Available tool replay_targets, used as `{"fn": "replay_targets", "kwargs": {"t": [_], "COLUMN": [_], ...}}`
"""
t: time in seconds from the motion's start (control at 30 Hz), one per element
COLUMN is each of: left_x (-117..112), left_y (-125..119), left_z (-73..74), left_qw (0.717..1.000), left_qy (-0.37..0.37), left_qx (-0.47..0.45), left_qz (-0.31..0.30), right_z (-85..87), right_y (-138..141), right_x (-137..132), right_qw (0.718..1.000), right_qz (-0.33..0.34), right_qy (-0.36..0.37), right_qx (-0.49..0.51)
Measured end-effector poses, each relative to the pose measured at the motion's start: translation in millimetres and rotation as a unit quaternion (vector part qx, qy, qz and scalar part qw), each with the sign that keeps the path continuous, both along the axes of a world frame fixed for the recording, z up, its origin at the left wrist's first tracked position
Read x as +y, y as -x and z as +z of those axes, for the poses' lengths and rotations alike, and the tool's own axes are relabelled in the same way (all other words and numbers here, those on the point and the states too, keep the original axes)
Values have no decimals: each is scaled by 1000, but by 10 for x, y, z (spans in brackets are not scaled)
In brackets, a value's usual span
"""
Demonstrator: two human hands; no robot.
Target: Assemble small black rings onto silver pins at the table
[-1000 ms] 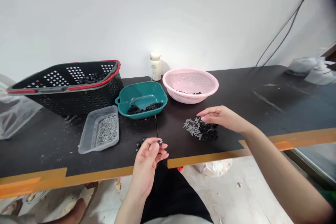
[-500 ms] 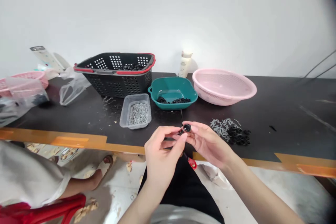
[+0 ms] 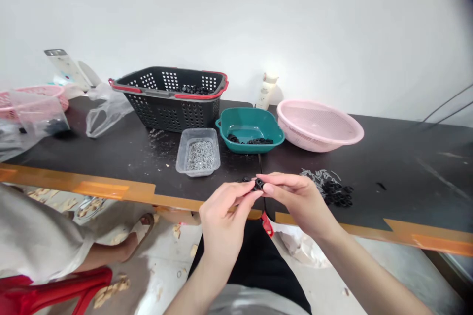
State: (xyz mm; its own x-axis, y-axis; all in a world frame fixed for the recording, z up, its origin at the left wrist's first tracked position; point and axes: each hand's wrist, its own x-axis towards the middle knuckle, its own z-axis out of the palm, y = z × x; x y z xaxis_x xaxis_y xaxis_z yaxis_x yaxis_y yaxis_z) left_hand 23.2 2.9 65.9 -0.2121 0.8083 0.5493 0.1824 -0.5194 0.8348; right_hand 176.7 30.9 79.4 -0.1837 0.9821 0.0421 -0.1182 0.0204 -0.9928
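Both hands pinch one small black piece between them, a narrow grip with the fingertips of the left hand and the right hand meeting over it. The fingers largely hide the piece, so its exact shape is hard to make out; it may be a rubber ring. The grip sits just beyond the orange-taped edge of a black table, above the table's surface near that edge.

Just beyond the left fingertips lie a few loose black pieces. To the right of the right hand, and near it, is a heap of black rings touching a scatter of short silver metal pins. Farther back stands a teal bowl holding more black rings, and beside it sits a clear plastic tray full of silver metal pieces. A black basket with red-trimmed rims holds black pieces, while a pink plastic colander rests to the right of the teal bowl. A white bottle stands between them, against the wall.

At the left, a seated person's bare leg ends in a sandal — well apart from the working hands, beside a red stool.
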Motion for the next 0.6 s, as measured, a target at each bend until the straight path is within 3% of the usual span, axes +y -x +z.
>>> {"fn": "replay_targets", "kwargs": {"t": [0.2,0.47,0.6], "left_x": [-3,76,122], "left_y": [41,155,171], "left_z": [33,134,105], "left_qw": [998,990,987], "left_qy": [-23,-74,-102], "left_qx": [48,116,120], "left_qz": [24,-29,-26], "right_z": [65,191,185], "right_y": [17,6,43], "right_x": [-97,-77,-99], "right_qw": [1000,977,983], "right_qz": [-5,151,127], "right_qy": [-4,118,96], "right_qx": [-11,93,89]}}
